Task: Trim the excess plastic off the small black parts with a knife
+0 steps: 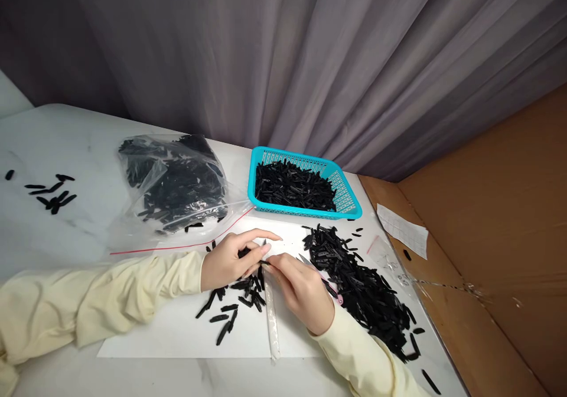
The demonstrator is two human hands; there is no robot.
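Over the white sheet (177,332), my left hand (230,258) and my right hand (301,288) meet at the fingertips. A small black piece (264,262) is pinched in my right hand. My left hand's thumb and index finger point toward it; a thin pointed tip shows by the left fingers, and what that hand grips is too small to name. Loose black pieces (228,320) lie under and in front of my left hand. A clear plastic strip (272,326) runs down the sheet below the fingertips. Beside my right hand is a large pile of black pieces (363,290).
A turquoise basket (305,211) of black pieces stands behind the hands. To its left lies a clear zip bag (181,184) full of them. More pieces (55,196) are at the far left. A paper slip (403,230) and cardboard (500,267) are at the right.
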